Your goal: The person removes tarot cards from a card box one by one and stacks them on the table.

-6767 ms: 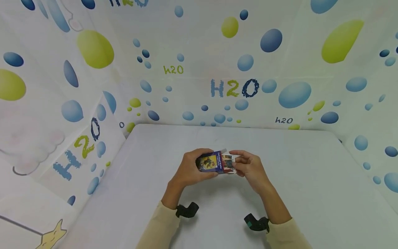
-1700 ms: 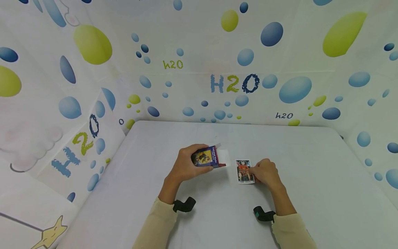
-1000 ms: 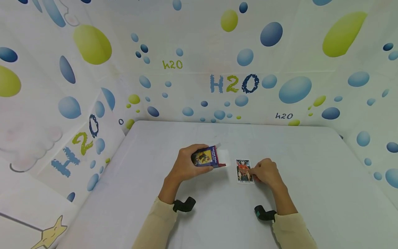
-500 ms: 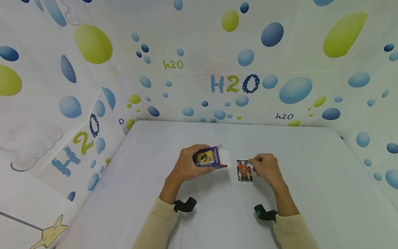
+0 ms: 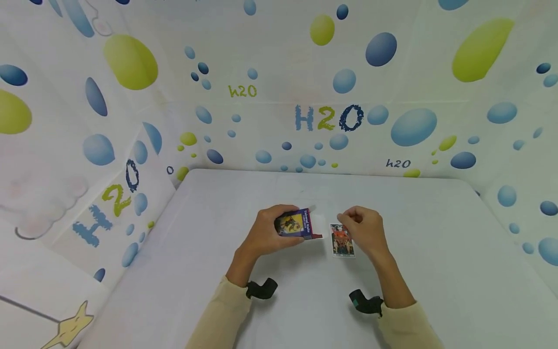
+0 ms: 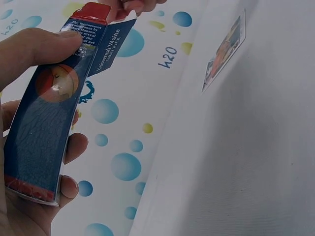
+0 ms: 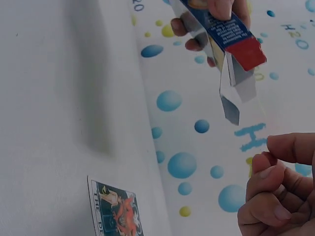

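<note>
My left hand (image 5: 263, 230) grips a dark blue tarot card box (image 5: 292, 224) above the table, thumb on one side and fingers on the other. The box's end flap (image 7: 230, 108) hangs open toward the right; its contents are hidden. On the table just right of the box lies a tarot card (image 5: 342, 242), face up, with a red figure on it. My right hand (image 5: 364, 230) hovers above the card's far right corner. In the right wrist view its fingers (image 7: 266, 178) are loosely bent, apart from the box, with nothing visible between them.
The white table (image 5: 209, 208) stretches around both hands. A white backdrop (image 5: 279, 97) printed with blue and green drops rises behind its far edge. Black wrist cameras (image 5: 261, 289) sit at both wrists.
Earlier the right hand pulled at the card in the box; later the card lay on the table under its fingers. The right hand has since risen off it, moving left and away, toward the box.
</note>
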Motion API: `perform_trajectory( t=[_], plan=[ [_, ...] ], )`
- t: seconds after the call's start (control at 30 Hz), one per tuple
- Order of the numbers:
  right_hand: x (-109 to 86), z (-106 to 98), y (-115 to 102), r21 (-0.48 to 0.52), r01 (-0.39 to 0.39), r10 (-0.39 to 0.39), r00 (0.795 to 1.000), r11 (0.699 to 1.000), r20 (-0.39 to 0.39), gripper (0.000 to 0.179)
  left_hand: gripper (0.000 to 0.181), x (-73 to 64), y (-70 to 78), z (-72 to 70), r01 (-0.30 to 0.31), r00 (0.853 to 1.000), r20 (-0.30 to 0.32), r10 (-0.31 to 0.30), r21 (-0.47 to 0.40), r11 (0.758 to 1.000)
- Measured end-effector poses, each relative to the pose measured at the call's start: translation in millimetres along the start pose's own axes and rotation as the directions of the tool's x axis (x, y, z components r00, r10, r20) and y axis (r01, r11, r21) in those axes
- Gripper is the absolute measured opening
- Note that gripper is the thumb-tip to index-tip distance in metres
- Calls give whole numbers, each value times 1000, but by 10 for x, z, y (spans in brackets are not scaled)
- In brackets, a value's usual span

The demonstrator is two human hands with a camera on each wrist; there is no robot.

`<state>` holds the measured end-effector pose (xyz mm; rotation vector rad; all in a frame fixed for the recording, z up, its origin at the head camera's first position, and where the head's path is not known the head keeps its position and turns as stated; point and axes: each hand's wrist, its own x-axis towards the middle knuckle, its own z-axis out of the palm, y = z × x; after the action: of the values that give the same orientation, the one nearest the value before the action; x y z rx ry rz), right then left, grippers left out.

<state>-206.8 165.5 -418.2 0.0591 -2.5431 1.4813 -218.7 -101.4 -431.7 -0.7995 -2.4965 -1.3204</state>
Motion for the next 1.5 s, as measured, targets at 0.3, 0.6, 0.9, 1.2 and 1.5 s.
perform_trajectory(
  t=[0.3, 0.6, 0.9, 1.2, 1.5],
  plan=[
    [-79, 187, -153, 81, 58, -66, 994, 995, 91, 17, 68, 5, 21, 52, -5, 1000, 7, 5, -9, 1000],
    [-114, 309, -188, 70, 34, -46, 984, 997, 173, 11, 67, 4, 14, 83, -50, 999, 20, 51, -43, 998],
    [-132, 394, -192, 98, -9, -8, 985, 995, 172, 7, 67, 8, 33, 117, -51, 998, 27, 52, -37, 998],
    [-132, 390, -186, 145, -70, 48, 988, 987, 145, 8, 66, 29, 50, 111, -94, 995, 25, 95, -52, 994],
    [-124, 372, -173, 228, -138, 94, 976, 964, 197, 10, 67, 36, 40, 101, -100, 994, 29, 101, -52, 994]
  ],
)
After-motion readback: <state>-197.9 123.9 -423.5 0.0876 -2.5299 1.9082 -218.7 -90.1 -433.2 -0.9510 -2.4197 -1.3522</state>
